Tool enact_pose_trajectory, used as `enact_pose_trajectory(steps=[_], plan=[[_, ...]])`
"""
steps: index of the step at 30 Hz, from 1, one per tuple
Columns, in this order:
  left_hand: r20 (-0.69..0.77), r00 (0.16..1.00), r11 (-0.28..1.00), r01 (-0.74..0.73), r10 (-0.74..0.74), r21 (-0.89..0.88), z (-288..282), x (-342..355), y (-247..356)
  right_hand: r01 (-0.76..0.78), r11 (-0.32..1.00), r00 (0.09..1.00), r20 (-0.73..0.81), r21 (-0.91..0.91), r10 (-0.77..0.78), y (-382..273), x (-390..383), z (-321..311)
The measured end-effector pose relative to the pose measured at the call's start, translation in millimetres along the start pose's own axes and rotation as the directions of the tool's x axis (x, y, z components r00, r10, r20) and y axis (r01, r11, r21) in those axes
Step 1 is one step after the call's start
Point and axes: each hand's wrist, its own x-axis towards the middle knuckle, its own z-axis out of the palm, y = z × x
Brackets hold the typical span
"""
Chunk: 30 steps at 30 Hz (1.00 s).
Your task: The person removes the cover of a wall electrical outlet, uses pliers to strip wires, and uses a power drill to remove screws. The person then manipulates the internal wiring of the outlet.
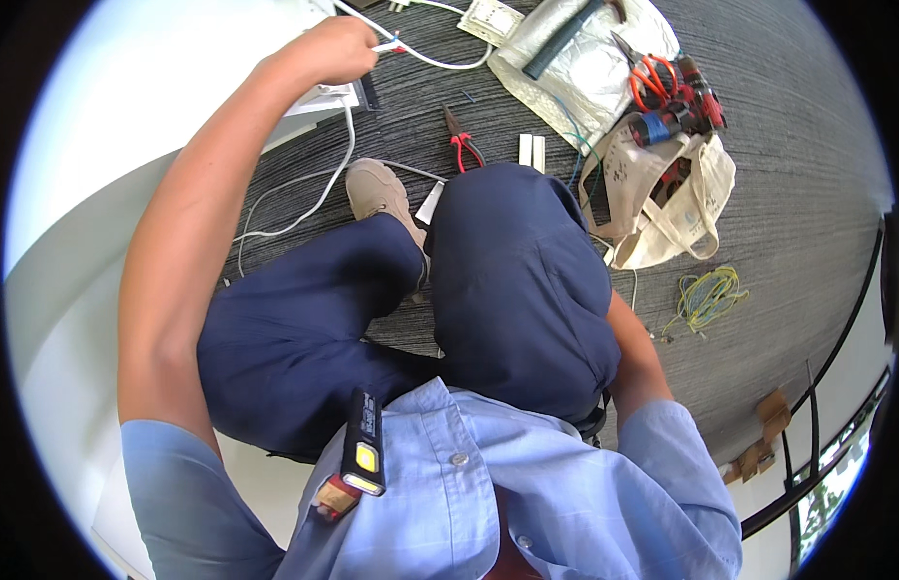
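My left hand point(338, 50) is closed in a fist at the top, beside the white panel. From its fingers sticks a slim white piece point(387, 46) with red and blue at its end; its kind is not clear. A white cable point(440, 63) curves past this piece to a white socket box point(491, 19). Below my fist is a white fitting point(325, 100), with another white cable point(345, 159) trailing down to the floor. My right forearm point(641, 360) passes behind my raised knee, which hides the hand and anything in it.
Red-handled pliers point(461, 145) lie on the grey carpet near two white strips point(531, 152). Farther right are a hammer point(570, 37) on a silvery sheet point(604, 82), orange-handled pliers point(652, 79), a power drill point(681, 111), a canvas bag point(677, 208) and a yellow-green wire coil point(708, 298).
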Motion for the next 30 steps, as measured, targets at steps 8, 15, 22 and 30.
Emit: enact_pose_trajectory(steps=[8, 15, 22, 30], plan=[[-0.003, 1.000, 1.000, -0.002, 0.002, -0.024, -10, 4, 0, -0.054, 0.985, 0.994, -0.088, 0.162, 0.069, 0, -11, -1], [0.087, 0.990, 0.990, 0.106, -0.114, 0.091, -12, 5, 6, -0.041, 0.973, 0.988, -0.137, 0.228, 0.074, -8, -16, -3], [-0.135, 0.991, 1.000, 0.001, 0.001, 0.013, -16, -18, 14, -0.036, 0.962, 0.979, -0.183, 0.270, 0.088, -3, -20, -9], [0.409, 0.888, 0.972, -0.147, 0.212, -0.185, -31, -161, 53, -0.005, 0.964, 0.976, -0.211, 0.265, 0.063, -24, -29, -15]])
